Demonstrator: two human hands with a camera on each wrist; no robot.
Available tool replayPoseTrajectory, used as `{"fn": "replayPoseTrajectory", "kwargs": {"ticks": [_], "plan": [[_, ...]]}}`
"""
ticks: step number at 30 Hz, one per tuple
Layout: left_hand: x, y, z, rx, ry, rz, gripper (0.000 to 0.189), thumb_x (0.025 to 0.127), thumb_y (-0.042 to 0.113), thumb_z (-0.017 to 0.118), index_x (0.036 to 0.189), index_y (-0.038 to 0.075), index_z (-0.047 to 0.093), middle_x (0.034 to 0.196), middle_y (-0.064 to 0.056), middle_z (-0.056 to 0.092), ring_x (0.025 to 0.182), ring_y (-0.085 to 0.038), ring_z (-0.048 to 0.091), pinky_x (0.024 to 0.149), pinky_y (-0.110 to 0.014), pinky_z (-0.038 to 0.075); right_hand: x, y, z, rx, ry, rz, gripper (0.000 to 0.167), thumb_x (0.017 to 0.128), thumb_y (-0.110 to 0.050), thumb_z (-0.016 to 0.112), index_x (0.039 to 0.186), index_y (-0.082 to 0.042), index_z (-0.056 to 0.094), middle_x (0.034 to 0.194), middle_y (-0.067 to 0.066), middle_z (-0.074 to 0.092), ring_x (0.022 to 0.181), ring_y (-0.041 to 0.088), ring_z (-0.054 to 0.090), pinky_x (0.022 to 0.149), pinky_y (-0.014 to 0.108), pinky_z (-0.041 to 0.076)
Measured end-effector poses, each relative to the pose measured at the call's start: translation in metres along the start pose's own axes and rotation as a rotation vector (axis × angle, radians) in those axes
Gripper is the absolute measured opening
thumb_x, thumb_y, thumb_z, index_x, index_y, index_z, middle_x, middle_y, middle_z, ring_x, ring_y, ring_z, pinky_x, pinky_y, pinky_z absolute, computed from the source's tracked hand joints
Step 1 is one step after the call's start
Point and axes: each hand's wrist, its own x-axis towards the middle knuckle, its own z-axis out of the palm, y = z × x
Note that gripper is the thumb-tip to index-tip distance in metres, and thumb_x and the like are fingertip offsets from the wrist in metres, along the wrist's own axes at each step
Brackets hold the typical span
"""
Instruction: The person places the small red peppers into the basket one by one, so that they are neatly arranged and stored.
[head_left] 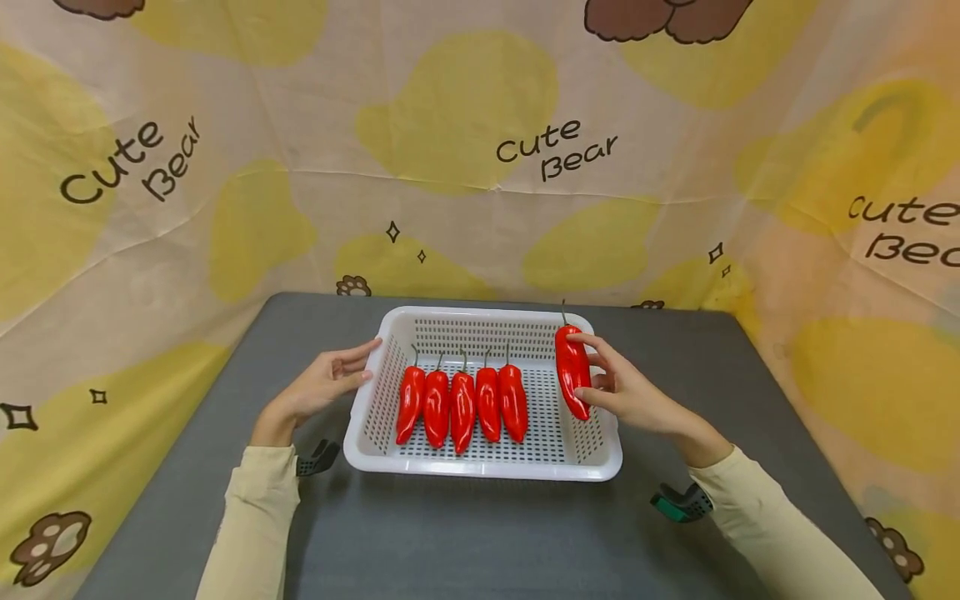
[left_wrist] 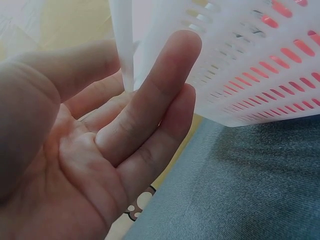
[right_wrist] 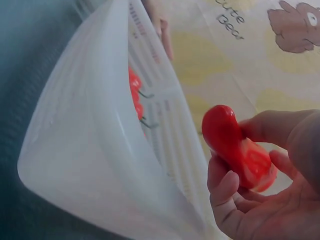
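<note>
My right hand (head_left: 626,392) grips a long red pepper (head_left: 572,367) between thumb and fingers, its green stem pointing up and away. This pepper is held over the right end of a white perforated plastic basket (head_left: 480,468). In the right wrist view the same pepper (right_wrist: 222,131) appears end-on, beside the basket wall (right_wrist: 95,135). Several similar red peppers (head_left: 462,408) lie side by side in the basket's left and middle part, stems toward the far side. My left hand (head_left: 318,387) is at the basket's left rim, fingers fairly straight, with fingertips right at the edge.
The basket stands on a dark grey table (head_left: 480,542). A pale cloth (head_left: 465,108) with yellow patches and "Cute Bear" lettering hangs behind and at both sides. Dark bands (head_left: 681,504) are worn at the wrists.
</note>
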Motion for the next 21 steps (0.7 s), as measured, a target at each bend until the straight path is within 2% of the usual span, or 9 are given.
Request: {"fn": "replayPoseTrajectory", "kwargs": {"ticks": [6, 14, 21], "plan": [[0.000, 0.002, 0.000, -0.005, 0.001, 0.001, 0.065, 0.101, 0.011, 0.060, 0.158, 0.002, 0.029, 0.156, -0.028, 0.038, 0.114, -0.001, 0.065, 0.093, -0.033, 0.059, 0.013, -0.003, 0.009, 0.038, -0.042, 0.025, 0.077, 0.097, -0.004, 0.063, 0.159, -0.012, 0.018, 0.150, 0.032, 0.037, 0.106, 0.035, 0.065, 0.082, 0.040, 0.063], [-0.001, 0.000, 0.002, -0.005, 0.002, 0.000, 0.065, 0.101, 0.011, 0.060, 0.158, 0.001, 0.030, 0.156, -0.028, 0.038, 0.115, 0.000, 0.064, 0.093, -0.032, 0.059, 0.025, 0.001, 0.019, 0.073, -0.082, 0.112, 0.078, 0.098, -0.008, 0.062, 0.160, -0.019, 0.016, 0.154, 0.029, 0.034, 0.113, 0.036, 0.063, 0.088, 0.047, 0.061], [0.000, 0.000, 0.001, -0.005, 0.000, 0.005, 0.065, 0.102, 0.011, 0.060, 0.158, 0.002, 0.029, 0.155, -0.029, 0.039, 0.114, -0.001, 0.066, 0.093, -0.034, 0.059, 0.035, 0.006, 0.028, 0.106, -0.074, 0.234, 0.075, 0.100, -0.012, 0.060, 0.160, -0.027, 0.017, 0.148, 0.026, 0.042, 0.116, 0.035, 0.061, 0.099, 0.057, 0.053]]}}
